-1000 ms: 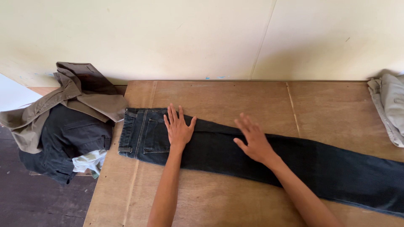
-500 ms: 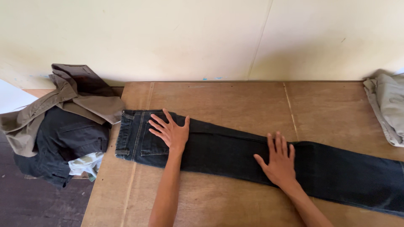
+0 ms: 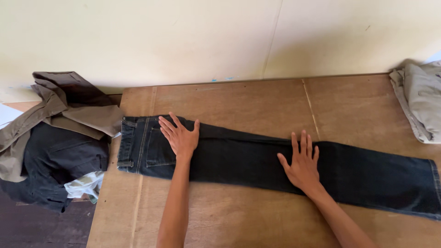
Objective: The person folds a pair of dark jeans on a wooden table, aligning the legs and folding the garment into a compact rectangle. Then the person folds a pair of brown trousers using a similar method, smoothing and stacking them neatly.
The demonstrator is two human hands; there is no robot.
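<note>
Both hands lie flat on the jeans [image 3: 239,158], fingers spread apart: left hand [image 3: 180,138], right hand [image 3: 302,166]. The right hand has slid further down the leg.

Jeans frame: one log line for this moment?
jeans: flat along table | left hand: flat near waistband | right hand: flat on leg | clothes pile: left of table | grey garment: far right

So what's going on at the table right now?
A person has a pair of dark jeans laid lengthwise on a wooden table. The left hand lies flat near the waist end, over the back pocket; the right hand lies flat on the leg. A pile of clothes sits off the table's left edge, and a pale garment at its right.
</note>
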